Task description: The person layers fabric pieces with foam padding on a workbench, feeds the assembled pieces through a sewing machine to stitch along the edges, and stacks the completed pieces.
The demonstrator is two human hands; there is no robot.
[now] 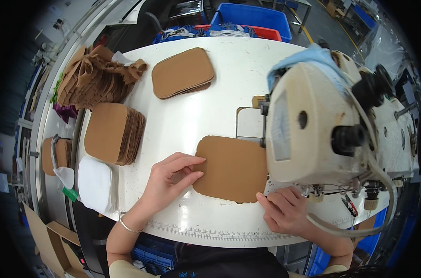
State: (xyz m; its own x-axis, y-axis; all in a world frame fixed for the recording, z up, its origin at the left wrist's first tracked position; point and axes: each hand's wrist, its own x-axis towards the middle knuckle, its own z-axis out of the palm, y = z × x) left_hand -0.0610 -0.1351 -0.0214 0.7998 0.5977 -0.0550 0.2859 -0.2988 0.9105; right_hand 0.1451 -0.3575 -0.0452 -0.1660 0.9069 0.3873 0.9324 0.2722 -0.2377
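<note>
A brown rounded-rectangle fabric piece [231, 169] lies flat beside the sewing machine [303, 120], its right edge at the machine head. My left hand [168, 180] touches its left edge, thumb and index fingertips apart. My right hand [284, 208] has curled fingers at the piece's lower right corner, below the machine head. Stacks of similar brown pieces lie at the back [182, 72] and at the left [106, 129]. A white stack [93, 184] lies in front of the left stack.
Bunched brown fabric [94, 76] is piled back left. Another brown stack [50, 157] lies farther left. Red-handled snips [348, 204] lie right of my right hand. Blue bins [249, 18] stand behind the table, a cardboard box [48, 241] lower left. A looping hose [388, 194] hangs around the machine's right.
</note>
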